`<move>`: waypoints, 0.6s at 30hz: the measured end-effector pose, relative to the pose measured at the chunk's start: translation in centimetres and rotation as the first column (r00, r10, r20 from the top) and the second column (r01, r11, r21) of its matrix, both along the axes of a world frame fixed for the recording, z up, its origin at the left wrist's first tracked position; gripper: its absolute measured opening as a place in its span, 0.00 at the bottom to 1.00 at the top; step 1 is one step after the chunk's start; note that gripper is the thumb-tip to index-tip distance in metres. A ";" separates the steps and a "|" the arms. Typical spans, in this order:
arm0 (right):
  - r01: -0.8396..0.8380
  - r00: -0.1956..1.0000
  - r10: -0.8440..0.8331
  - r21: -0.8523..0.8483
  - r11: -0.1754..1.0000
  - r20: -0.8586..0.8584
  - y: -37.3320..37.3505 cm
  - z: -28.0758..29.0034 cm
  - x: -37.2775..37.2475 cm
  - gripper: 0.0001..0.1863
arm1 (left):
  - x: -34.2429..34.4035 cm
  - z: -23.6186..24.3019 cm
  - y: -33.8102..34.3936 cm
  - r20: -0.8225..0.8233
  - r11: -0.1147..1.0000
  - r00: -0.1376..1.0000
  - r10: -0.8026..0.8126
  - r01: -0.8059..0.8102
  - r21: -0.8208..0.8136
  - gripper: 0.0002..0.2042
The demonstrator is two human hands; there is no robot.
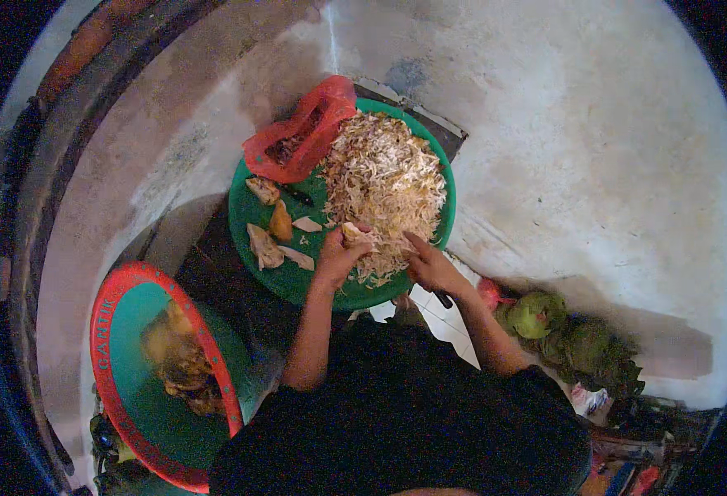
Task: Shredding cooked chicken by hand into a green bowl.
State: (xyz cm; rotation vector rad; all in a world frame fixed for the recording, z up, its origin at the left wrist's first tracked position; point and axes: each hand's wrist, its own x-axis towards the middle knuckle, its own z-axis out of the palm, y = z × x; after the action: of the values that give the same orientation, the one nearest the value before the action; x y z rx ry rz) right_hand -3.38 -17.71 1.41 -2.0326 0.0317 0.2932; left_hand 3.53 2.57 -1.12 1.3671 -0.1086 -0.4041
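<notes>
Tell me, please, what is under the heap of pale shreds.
The round green tray lies under the heap of pale shreds, showing beside it; the surface directly beneath is covered.

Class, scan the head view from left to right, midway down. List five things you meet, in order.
Red-rimmed basin → yellowish piece on the green tray → left hand → right hand → green roundish object.

Likely home kitchen corner: stained plain walls (562, 124), heap of shredded food (384, 169) on green tray (279, 285), red-rimmed basin (102, 331) alongside
</notes>
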 end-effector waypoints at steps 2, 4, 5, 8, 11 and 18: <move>0.008 0.997 0.006 0.182 0.983 -0.076 0.8 2.3 0.2 0.24 | 0.0 -0.1 0.1 0.034 1.000 0.999 -0.009 0.010 -0.026 0.12; 0.036 0.988 0.020 0.356 0.934 -0.151 1.4 3.0 0.6 0.24 | -0.2 0.7 0.0 -0.022 0.999 0.999 -0.025 0.025 -0.023 0.15; -0.060 0.986 0.115 0.397 0.916 -0.118 1.5 2.5 1.0 0.23 | -0.1 0.7 0.1 -0.019 0.999 0.999 -0.026 0.025 -0.021 0.15; -0.070 0.989 0.116 0.400 0.914 -0.094 1.6 1.3 2.1 0.22 | -0.1 0.4 0.2 -0.058 0.993 0.996 -0.070 0.064 -0.100 0.15; 0.083 0.988 -0.019 0.435 0.897 -0.151 1.5 1.9 2.7 0.20 | 0.1 -0.5 0.5 -0.096 0.988 0.995 -0.002 -0.012 -0.151 0.14; -0.156 0.985 0.145 0.120 0.980 0.094 2.0 0.3 3.6 0.21 | 0.6 1.9 1.0 -0.024 0.999 0.999 0.021 -0.022 -0.036 0.14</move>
State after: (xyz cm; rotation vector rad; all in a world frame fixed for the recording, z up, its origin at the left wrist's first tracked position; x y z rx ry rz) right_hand 0.24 -15.69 1.69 -1.9220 -0.1901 0.2965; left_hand 4.14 3.61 0.82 1.3266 -0.0809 -0.3984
